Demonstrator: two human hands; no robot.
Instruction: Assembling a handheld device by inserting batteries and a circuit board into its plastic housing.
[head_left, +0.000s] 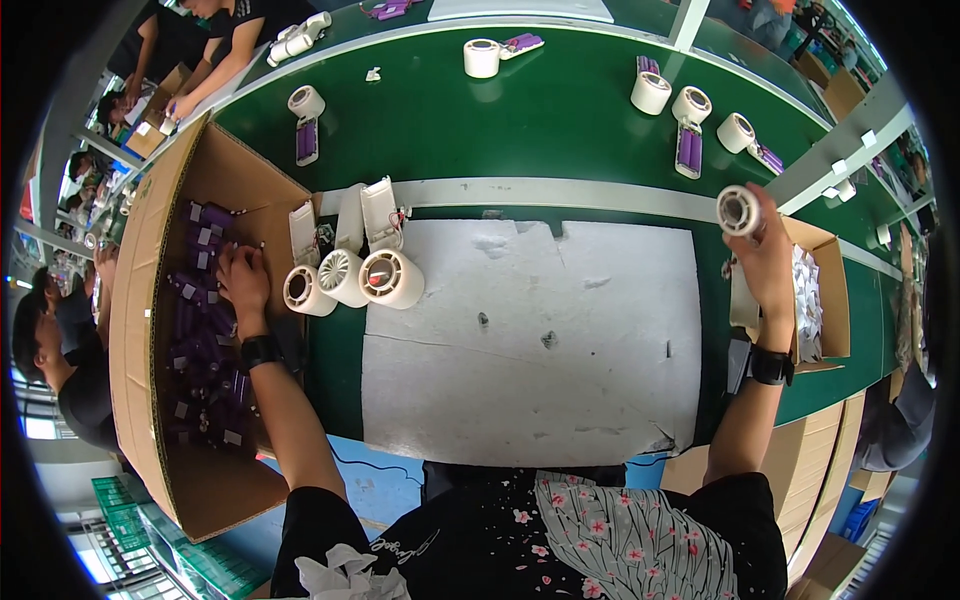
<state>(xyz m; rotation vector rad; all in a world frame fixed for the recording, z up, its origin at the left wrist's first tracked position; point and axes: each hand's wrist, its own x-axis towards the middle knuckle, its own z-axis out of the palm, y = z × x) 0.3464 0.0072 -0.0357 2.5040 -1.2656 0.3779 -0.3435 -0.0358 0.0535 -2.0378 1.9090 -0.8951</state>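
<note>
My left hand (pixel 242 285) is down inside a tall cardboard box (pixel 140 330). Its fingers are bent and apart over purple battery packs (pixel 190 310), and no pack shows clearly in its grasp. On the right, my right hand (pixel 768 255) is closed around a white cylindrical fan housing (pixel 738 211), raised with its round ringed end showing. Beside the box stand three white fan units: one with a dark centre (pixel 308 290), one with a vaned face (pixel 343 277) and one with a reddish spot inside (pixel 391 279). Their handle shells point away from me.
A worn white foam mat (pixel 530 340) covers the bench before me. A smaller carton (pixel 825 270) with white slips lies under my right forearm. Beyond a pale rail (pixel 560 196), several fan units with purple packs lie on the green belt (pixel 420 125). A metal post (pixel 840 150) rises right.
</note>
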